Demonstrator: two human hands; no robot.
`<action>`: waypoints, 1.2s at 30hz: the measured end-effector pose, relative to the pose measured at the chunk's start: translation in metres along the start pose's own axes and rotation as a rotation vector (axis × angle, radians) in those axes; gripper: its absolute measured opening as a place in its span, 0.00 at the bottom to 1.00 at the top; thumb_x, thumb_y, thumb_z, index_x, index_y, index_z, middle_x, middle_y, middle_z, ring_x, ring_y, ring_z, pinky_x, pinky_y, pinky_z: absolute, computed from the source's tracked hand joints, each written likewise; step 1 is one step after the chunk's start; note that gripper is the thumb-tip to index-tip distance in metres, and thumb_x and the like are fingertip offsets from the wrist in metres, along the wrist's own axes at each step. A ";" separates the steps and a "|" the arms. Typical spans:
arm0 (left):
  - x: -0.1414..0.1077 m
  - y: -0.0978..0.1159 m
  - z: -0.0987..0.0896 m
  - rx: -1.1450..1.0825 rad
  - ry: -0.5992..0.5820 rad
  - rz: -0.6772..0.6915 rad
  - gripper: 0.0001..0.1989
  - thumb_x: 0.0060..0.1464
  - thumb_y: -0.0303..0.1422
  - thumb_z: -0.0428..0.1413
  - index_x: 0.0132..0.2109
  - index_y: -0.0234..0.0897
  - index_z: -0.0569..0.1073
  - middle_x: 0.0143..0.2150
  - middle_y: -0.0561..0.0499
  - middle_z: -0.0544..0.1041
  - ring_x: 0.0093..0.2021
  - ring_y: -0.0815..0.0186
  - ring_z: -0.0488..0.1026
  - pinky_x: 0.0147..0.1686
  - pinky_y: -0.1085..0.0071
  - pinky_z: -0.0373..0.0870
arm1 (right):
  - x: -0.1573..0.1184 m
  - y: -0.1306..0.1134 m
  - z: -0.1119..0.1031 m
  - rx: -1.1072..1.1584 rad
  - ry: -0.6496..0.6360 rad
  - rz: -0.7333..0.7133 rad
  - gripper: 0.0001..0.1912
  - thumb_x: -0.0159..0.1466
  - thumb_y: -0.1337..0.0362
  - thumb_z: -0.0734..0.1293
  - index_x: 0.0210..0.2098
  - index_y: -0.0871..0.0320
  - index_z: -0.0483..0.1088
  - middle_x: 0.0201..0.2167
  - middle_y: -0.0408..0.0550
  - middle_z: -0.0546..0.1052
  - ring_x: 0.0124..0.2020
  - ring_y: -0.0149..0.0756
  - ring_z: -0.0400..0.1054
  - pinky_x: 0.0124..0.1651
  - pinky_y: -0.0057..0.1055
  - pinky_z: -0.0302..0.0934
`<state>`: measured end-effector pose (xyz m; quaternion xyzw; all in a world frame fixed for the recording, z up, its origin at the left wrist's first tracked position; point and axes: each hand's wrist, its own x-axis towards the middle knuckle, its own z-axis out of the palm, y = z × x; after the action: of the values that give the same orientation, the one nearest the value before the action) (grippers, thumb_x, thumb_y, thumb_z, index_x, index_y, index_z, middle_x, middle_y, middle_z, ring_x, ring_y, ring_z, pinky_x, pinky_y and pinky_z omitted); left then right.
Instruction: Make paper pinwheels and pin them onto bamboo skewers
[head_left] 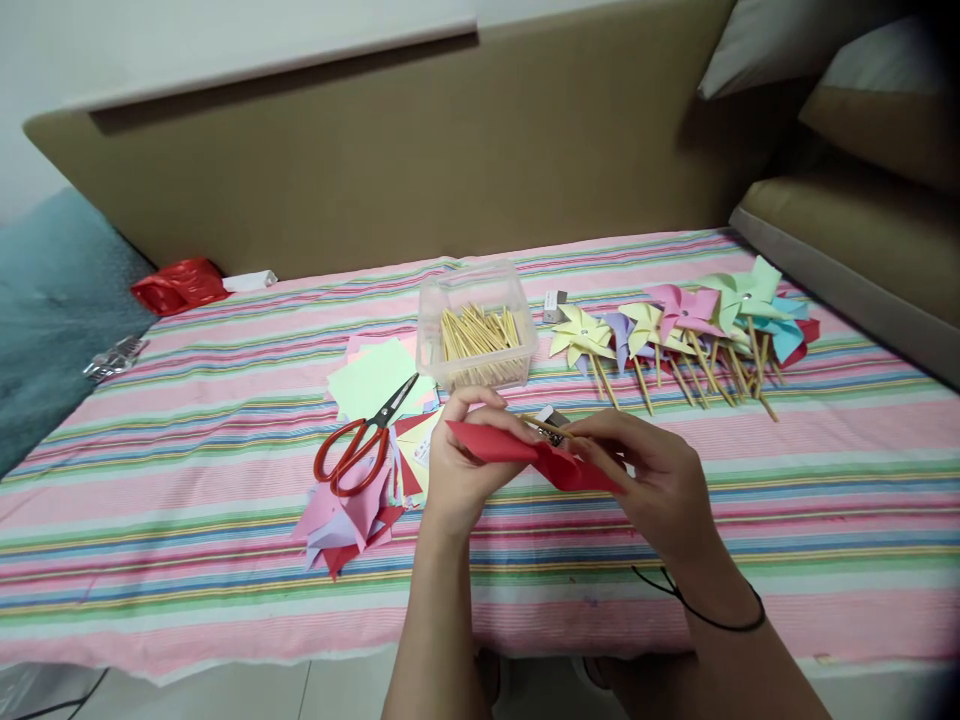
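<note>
A folded red paper pinwheel (556, 466) is held up between both hands, above the striped cloth. My left hand (476, 450) closes on its left part and on a thin wooden stick (541, 428) lying along the paper's upper edge. The fingers of my right hand (646, 470) pinch the right end of the stick and the paper. Just behind the hands, partly hidden, is a small box (553, 420) with little metal pieces. Beyond my left hand stands a clear plastic box (476, 345) full of wooden sticks (480, 335).
Red-handled scissors (356, 450) lie on coloured paper sheets (375, 375), beside cut pinwheel papers (345, 520). Finished pinwheels (682, 320) on sticks lie at the right, near another small box (554, 305). A red plastic bag (180, 287) sits at the far left.
</note>
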<state>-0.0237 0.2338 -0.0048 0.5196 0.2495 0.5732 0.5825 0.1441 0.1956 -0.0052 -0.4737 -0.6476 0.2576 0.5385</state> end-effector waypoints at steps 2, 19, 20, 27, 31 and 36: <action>-0.001 0.001 0.001 -0.001 0.005 0.026 0.21 0.42 0.25 0.67 0.39 0.40 0.64 0.27 0.57 0.79 0.32 0.63 0.79 0.37 0.65 0.76 | 0.000 -0.001 0.000 -0.002 -0.001 -0.030 0.06 0.64 0.69 0.65 0.34 0.54 0.75 0.30 0.45 0.78 0.31 0.33 0.70 0.28 0.28 0.60; -0.001 0.000 0.000 -0.156 0.065 0.123 0.17 0.44 0.34 0.67 0.37 0.41 0.66 0.21 0.60 0.74 0.25 0.67 0.75 0.29 0.69 0.75 | -0.001 -0.009 0.001 0.025 0.007 -0.147 0.10 0.62 0.74 0.66 0.38 0.54 0.75 0.31 0.44 0.79 0.31 0.32 0.72 0.31 0.28 0.64; 0.000 0.000 0.000 -0.146 0.071 0.125 0.17 0.44 0.34 0.67 0.37 0.41 0.66 0.20 0.60 0.74 0.25 0.67 0.75 0.29 0.69 0.75 | 0.000 -0.009 0.002 0.019 0.008 -0.144 0.10 0.62 0.73 0.66 0.38 0.54 0.75 0.31 0.44 0.79 0.31 0.32 0.72 0.31 0.27 0.64; 0.000 0.000 -0.001 -0.029 0.190 0.114 0.23 0.35 0.29 0.70 0.35 0.41 0.64 0.23 0.60 0.76 0.25 0.66 0.76 0.31 0.69 0.76 | 0.000 -0.012 0.003 -0.026 0.050 -0.141 0.08 0.63 0.72 0.66 0.38 0.55 0.75 0.29 0.45 0.79 0.29 0.33 0.71 0.30 0.29 0.64; -0.001 0.001 0.001 -0.106 0.191 0.052 0.28 0.34 0.26 0.70 0.40 0.44 0.64 0.26 0.62 0.77 0.23 0.72 0.74 0.30 0.73 0.75 | 0.000 -0.015 0.005 -0.055 0.105 -0.125 0.06 0.63 0.70 0.66 0.35 0.55 0.75 0.28 0.45 0.78 0.25 0.31 0.68 0.24 0.28 0.59; 0.000 0.000 0.004 -0.273 0.172 -0.056 0.27 0.41 0.33 0.68 0.46 0.46 0.63 0.21 0.64 0.72 0.23 0.75 0.73 0.33 0.77 0.73 | 0.000 -0.018 0.008 -0.035 0.119 -0.137 0.08 0.62 0.71 0.65 0.36 0.55 0.75 0.27 0.45 0.78 0.25 0.31 0.68 0.24 0.28 0.59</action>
<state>-0.0205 0.2323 -0.0035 0.3777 0.2326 0.6277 0.6397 0.1307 0.1894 0.0083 -0.4519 -0.6498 0.1803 0.5840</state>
